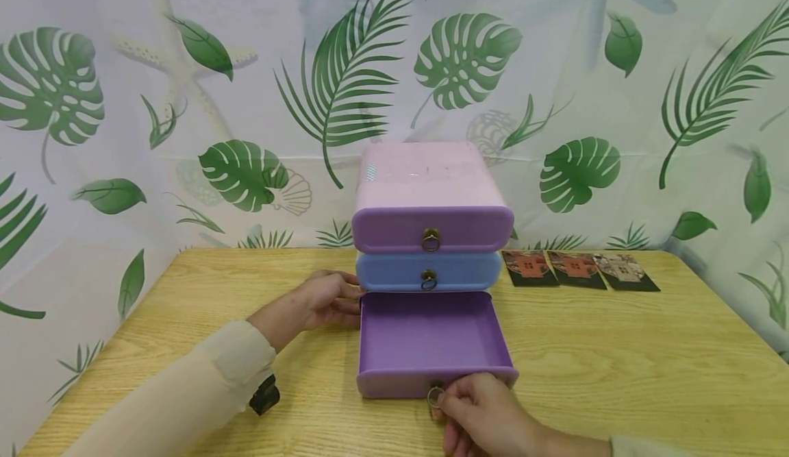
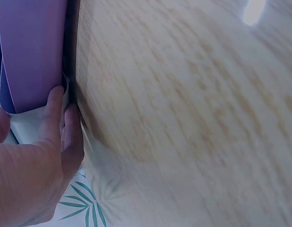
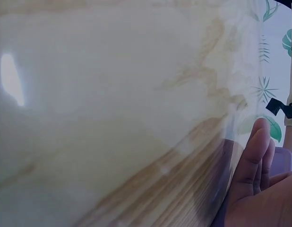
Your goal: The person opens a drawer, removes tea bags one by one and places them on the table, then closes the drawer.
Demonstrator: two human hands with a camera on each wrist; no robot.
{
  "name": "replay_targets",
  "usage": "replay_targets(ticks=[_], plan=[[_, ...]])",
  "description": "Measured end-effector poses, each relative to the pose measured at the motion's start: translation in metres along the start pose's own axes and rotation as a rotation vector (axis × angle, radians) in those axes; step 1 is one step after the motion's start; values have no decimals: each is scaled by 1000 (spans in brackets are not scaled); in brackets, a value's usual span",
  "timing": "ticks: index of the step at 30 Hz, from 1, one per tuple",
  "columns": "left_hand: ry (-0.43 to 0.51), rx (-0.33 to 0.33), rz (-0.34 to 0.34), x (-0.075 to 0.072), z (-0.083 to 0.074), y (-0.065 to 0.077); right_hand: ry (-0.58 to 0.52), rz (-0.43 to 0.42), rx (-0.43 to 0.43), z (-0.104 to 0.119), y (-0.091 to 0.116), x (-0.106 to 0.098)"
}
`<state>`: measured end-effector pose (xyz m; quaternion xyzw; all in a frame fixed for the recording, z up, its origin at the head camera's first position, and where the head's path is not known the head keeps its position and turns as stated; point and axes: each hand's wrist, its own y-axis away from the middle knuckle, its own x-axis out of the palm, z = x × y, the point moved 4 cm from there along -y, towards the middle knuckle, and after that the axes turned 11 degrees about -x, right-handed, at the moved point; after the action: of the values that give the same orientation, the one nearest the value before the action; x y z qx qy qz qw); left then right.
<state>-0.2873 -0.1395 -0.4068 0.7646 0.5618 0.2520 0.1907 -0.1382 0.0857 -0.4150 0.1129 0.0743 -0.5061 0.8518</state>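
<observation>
A small drawer unit with a pink top stands near the middle of the table in the head view. Its bottom purple drawer is pulled out, and nothing lies inside. My right hand pinches the metal ring pull on that drawer's front. At the unit's lower left side, my left hand rests with its fingers against the casing. The left wrist view shows the left fingers touching the white casing beside the purple drawer. Above, the blue drawer and upper purple drawer are closed.
Three dark cards with printed pictures lie in a row at the back right of the wood-grain table. A leaf-patterned cloth hangs behind the table. A black band sits at my left wrist.
</observation>
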Motion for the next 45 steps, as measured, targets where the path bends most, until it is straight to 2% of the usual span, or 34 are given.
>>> replay_targets(ticks=[12, 19, 29, 45], plan=[[1, 6, 8, 0, 0, 0, -46, 9, 12, -2, -3, -2], [-11, 12, -7, 1, 0, 0, -67, 32, -8, -1, -4, -1], [-35, 14, -16, -2, 0, 0, -75, 57, -6, 1, -5, -3], [-27, 6, -16, -1, 0, -1, -67, 45, -17, 3, -9, -8]])
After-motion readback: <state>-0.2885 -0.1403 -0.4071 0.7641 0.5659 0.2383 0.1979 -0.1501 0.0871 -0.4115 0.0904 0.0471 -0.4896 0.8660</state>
